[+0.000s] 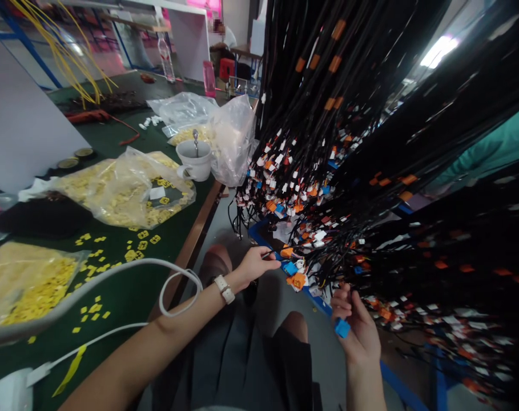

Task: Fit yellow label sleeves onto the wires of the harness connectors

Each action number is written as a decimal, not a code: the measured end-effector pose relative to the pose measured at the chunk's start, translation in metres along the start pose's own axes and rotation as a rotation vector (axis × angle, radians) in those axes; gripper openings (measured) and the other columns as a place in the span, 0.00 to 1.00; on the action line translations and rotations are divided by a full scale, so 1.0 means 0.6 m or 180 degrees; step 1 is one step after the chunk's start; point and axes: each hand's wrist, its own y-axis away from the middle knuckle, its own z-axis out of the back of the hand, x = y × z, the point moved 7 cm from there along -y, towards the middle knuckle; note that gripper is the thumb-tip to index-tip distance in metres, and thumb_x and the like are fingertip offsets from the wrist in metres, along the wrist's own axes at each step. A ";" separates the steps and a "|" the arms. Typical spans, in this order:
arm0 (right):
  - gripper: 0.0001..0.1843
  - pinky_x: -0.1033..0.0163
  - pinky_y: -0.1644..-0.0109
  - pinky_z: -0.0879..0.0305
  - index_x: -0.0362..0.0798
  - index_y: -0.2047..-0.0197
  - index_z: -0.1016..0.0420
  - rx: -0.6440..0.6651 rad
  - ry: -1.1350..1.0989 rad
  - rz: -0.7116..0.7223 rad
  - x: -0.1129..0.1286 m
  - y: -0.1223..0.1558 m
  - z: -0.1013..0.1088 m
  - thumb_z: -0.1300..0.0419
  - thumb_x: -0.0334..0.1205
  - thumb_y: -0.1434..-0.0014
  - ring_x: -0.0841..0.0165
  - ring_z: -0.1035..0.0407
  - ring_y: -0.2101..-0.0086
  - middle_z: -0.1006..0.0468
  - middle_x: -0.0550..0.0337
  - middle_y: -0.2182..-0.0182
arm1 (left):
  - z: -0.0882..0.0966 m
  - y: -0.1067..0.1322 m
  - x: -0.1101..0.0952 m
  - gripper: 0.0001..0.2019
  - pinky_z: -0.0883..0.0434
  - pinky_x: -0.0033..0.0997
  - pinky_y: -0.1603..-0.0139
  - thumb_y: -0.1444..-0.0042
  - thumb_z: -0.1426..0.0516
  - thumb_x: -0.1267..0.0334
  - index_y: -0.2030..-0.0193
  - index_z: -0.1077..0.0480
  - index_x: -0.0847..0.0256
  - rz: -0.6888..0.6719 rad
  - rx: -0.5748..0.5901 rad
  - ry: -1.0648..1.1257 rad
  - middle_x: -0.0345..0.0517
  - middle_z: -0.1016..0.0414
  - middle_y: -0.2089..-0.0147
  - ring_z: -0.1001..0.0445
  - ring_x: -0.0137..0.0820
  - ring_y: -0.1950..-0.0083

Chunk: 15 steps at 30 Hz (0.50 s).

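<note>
My left hand (256,267), with a white watch (224,289) on its wrist, is closed in a pinch on a thin black cable. That cable runs right to an orange connector (287,251). Just beside the fingertips hang a light-blue connector (289,268) and a yellow-orange connector (297,281). My right hand (358,330) is turned palm up, its fingers curled round a wire whose blue connector (342,327) lies against the palm. Both hands are at the lower ends of a thick hanging bundle of black cables (310,74) tipped with white, orange and blue connectors.
On the green table (126,308) to the left lie bags of yellow parts (109,188), loose yellow pieces, a white cup (194,161) with a spoon, and a pale cord (126,265). Blue frame bars (439,371) stand below the cables. A teal sleeve (494,145) shows behind the cables.
</note>
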 end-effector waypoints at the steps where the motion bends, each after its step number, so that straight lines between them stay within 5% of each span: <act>1: 0.17 0.79 0.76 0.35 0.47 0.57 0.30 -0.0034 0.0187 0.0072 0.001 0.000 -0.004 0.37 0.28 0.51 0.81 0.37 0.77 0.30 0.64 0.72 | -0.002 0.001 0.001 0.12 0.47 0.23 0.72 0.60 0.38 0.59 0.75 0.35 0.65 0.0026 0.0029 0.0020 0.35 0.39 0.76 0.43 0.22 0.74; 8: 0.21 0.76 0.86 0.47 0.45 0.56 0.26 -0.0442 0.2250 0.0778 0.014 -0.038 -0.026 0.32 0.39 0.56 0.79 0.40 0.79 0.24 0.51 0.58 | -0.018 0.015 -0.006 0.13 0.44 0.23 0.71 0.62 0.37 0.59 0.74 0.34 0.65 0.0193 0.0357 0.0125 0.35 0.37 0.76 0.40 0.22 0.74; 15: 0.24 0.72 0.85 0.52 0.49 0.61 0.25 -0.1208 0.2966 0.1582 0.033 -0.077 0.002 0.30 0.48 0.64 0.79 0.42 0.82 0.24 0.63 0.69 | -0.038 0.028 -0.004 0.13 0.47 0.23 0.77 0.61 0.39 0.58 0.73 0.35 0.64 0.0446 0.0766 0.0188 0.39 0.32 0.76 0.41 0.21 0.77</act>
